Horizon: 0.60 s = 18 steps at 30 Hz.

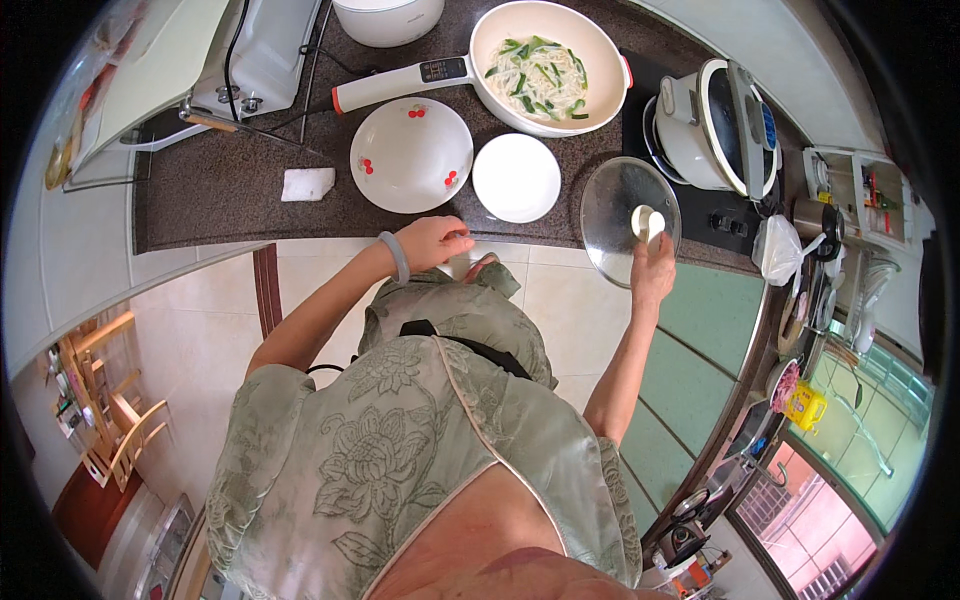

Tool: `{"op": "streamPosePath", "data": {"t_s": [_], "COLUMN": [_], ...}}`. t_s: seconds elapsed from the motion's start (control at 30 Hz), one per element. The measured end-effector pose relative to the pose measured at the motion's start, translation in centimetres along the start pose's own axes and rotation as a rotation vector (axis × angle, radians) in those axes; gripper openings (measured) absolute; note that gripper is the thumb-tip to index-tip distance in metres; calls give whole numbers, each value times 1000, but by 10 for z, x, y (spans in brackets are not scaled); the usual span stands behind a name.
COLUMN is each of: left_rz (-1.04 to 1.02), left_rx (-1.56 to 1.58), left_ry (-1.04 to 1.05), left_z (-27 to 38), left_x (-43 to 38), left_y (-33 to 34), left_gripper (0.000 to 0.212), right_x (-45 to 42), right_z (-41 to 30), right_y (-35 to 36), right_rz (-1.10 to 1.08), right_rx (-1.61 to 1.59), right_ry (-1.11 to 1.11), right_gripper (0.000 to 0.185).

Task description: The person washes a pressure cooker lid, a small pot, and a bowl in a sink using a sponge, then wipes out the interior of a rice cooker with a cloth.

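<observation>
My right hand grips the cream knob of a round glass lid, which is tilted by the counter's front edge. My left hand, a pale bangle on its wrist, is just off the counter edge, fingers loosely bent and nothing visible in it. Beyond it lie a white plate with red cherry motifs and a smaller white dish. Behind these stands an electric frying pan with a cream interior and a long white handle. Pale thin strands with green pieces lie inside the pan.
A white multicooker stands right of the pan on a black hob. On the left, a folded white cloth lies near a white appliance. A clear plastic bag and utensils occupy the right counter.
</observation>
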<state>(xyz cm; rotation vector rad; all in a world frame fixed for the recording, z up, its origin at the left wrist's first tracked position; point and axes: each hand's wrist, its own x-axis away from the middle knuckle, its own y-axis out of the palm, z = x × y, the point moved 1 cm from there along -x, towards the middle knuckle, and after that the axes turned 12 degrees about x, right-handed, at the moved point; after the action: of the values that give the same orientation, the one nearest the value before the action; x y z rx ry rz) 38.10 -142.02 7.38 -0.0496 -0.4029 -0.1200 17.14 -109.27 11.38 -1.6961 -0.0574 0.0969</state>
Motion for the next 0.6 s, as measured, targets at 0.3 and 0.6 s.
{"op": "streamPosePath", "data": {"t_s": [0.3, 0.6], "left_rz": [212, 405], "left_rx": [571, 1051], "left_ry": [-182, -214], "left_z": [-3, 1], "left_x": [-31, -73], "left_y": [16, 34], "left_gripper": [46, 48], "right_x": [-16, -22], "right_z": [-14, -20], "right_y": [15, 32], "right_rz": [-9, 23], "right_rx": [-17, -54], "right_ry": [-33, -53], "right_gripper": [50, 51]}}
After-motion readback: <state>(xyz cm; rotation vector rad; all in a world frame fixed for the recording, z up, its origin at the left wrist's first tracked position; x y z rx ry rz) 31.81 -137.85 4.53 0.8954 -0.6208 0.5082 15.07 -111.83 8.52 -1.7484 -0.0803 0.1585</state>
